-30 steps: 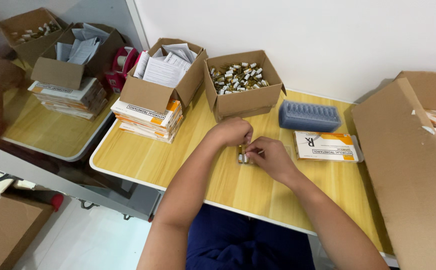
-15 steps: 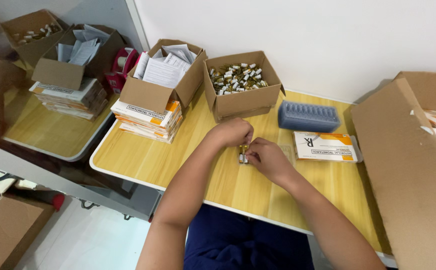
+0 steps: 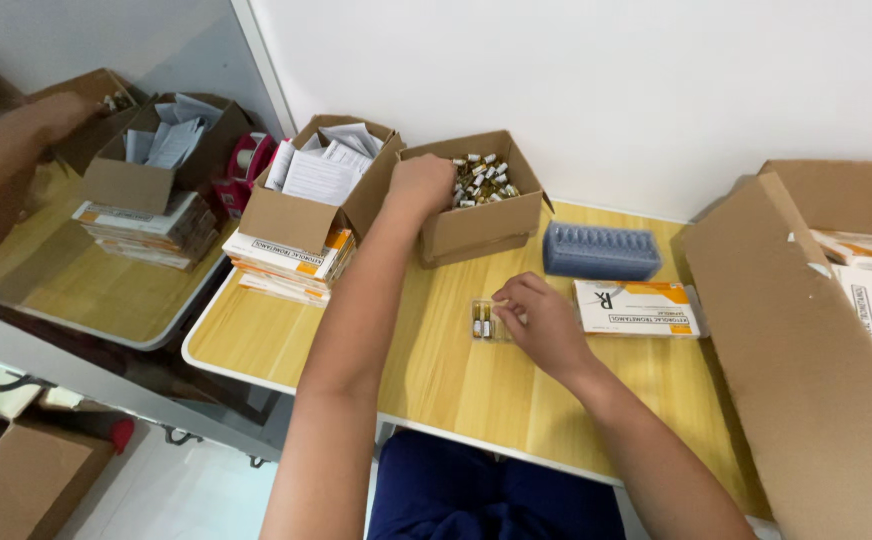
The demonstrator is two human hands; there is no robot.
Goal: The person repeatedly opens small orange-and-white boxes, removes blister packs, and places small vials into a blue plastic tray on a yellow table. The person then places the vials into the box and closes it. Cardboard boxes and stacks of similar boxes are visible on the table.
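A person sits at a pale wooden table (image 3: 436,380), seen from above by a head camera. The left hand (image 3: 421,185) reaches into an open brown cardboard box of small amber glass vials with pale caps (image 3: 483,182); its fingertips are hidden behind the box wall, so it cannot be told whether it grasps a vial or is loose. The right hand (image 3: 536,320) rests on the table with fingers curled, pinching the edge of a small clear plastic tray (image 3: 484,320) that lies flat and holds a couple of dark vials; the tray's far side is covered by the fingers.

Just behind the right hand lies a blue ribbed plastic tray stack (image 3: 601,250), and beside the hand a flat white and orange carton (image 3: 638,307). Left of the vial box stands an open cardboard box of folded white paper leaflets (image 3: 321,175), resting on a pile of flat white and orange cartons (image 3: 286,268).

At the right edge a large open cardboard carton (image 3: 806,350) is cut off by the frame; only slivers of its contents show.

The table stands against a plain white wall (image 3: 576,80). To the left, a mirror-like panel (image 3: 76,200) repeats the boxes and an arm, blurred. Below it, the floor and another cardboard box (image 3: 16,480) are partly visible.
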